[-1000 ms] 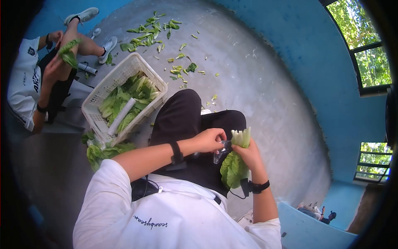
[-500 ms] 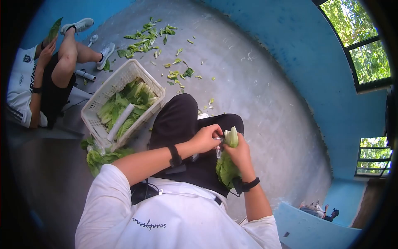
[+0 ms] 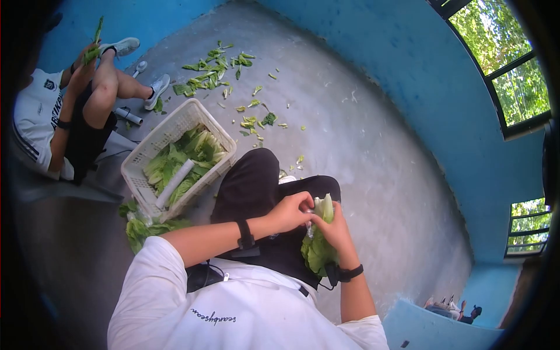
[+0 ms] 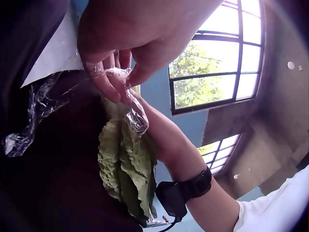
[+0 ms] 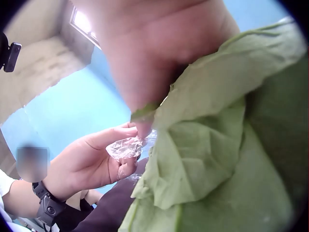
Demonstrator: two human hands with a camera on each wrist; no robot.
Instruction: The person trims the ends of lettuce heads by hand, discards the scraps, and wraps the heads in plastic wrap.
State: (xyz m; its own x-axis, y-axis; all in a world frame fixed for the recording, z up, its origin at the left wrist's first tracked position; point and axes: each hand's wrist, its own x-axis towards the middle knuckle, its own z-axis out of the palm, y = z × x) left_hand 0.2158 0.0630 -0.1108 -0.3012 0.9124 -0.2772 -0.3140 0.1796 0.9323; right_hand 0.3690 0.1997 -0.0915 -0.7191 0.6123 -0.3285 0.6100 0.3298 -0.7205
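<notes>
A bunch of leafy lettuce [image 3: 318,255] is held over my lap, its pale cut stalks [image 3: 324,208] pointing up and its leaves hanging down. My right hand [image 3: 335,228] grips it around the stalk end. Against the other side of the stalks is my left hand [image 3: 290,211], fingers bent, pinching clear plastic film [image 4: 137,118]. In the right wrist view the crumpled film [image 5: 124,149] bunches between the left thumb and fingers, right beside the leaves. Another loose strip of film [image 4: 29,118] trails over my dark trousers in the left wrist view.
A white plastic crate [image 3: 137,175] of lettuce with a white roll [image 3: 175,184] on top stands front left. More lettuce [image 3: 143,230] lies beside it. Leaf scraps [image 3: 204,76] litter the floor. Another person [image 3: 64,116] sits at the left, holding a leaf.
My hands have come closer together, the left now against the stalks with the film. The lettuce has shifted slightly left. The seated person has raised the leaf.
</notes>
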